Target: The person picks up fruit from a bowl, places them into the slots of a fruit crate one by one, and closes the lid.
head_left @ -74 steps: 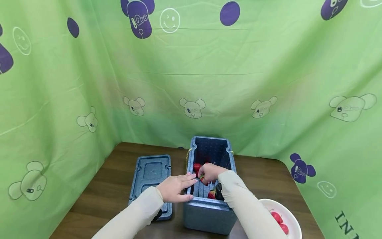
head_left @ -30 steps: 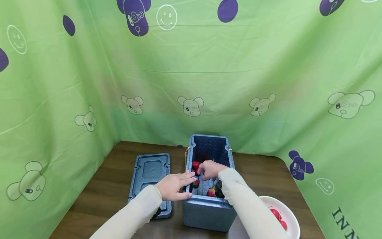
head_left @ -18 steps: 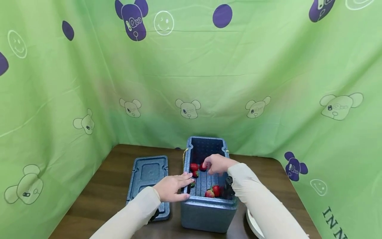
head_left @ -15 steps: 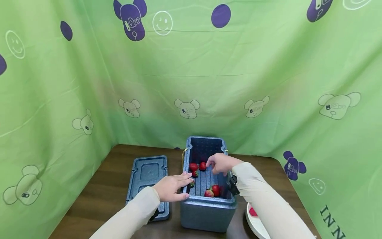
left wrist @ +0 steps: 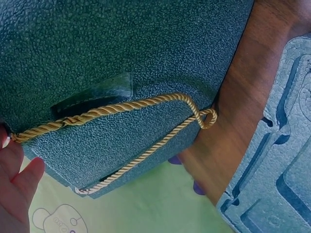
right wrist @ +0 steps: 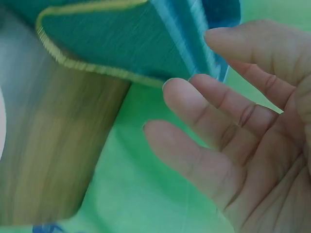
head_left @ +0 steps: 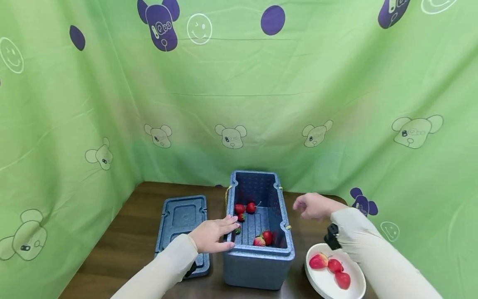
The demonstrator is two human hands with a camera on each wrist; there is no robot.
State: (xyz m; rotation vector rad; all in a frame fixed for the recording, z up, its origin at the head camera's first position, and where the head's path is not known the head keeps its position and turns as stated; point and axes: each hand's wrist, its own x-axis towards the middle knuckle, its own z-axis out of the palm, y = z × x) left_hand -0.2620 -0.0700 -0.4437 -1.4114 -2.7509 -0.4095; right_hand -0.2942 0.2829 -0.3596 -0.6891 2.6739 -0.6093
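Observation:
My left hand (head_left: 212,236) rests on the left rim of a blue-grey foam box (head_left: 257,270), fingers extended; its fingers show at the left edge of the left wrist view. My right hand (head_left: 315,206) hovers beyond the box's right side, over the table, and the right wrist view shows its palm (right wrist: 272,160) holding nothing, fingers loosely bent. Inside the open box, a strawberry (head_left: 259,241) and a red fruit (head_left: 267,237) lie near the front. Farther back sit a stemmed red fruit (head_left: 251,207), another red fruit (head_left: 239,208) and a green-leaved strawberry (head_left: 241,217).
A white bowl (head_left: 352,288) at front right holds a strawberry (head_left: 318,261) and two stemmed red fruits (head_left: 342,280). The box's foam lid (head_left: 186,214) lies at left on the wooden table (head_left: 123,241). Gold rope (left wrist: 141,104) hangs along the box's side. Green printed cloth (head_left: 261,104) stands behind.
My right hand has let go of a strawberry inside the box, then lifted out and swung right past the rim, uncovering the bowl. My left hand has stayed on the rim.

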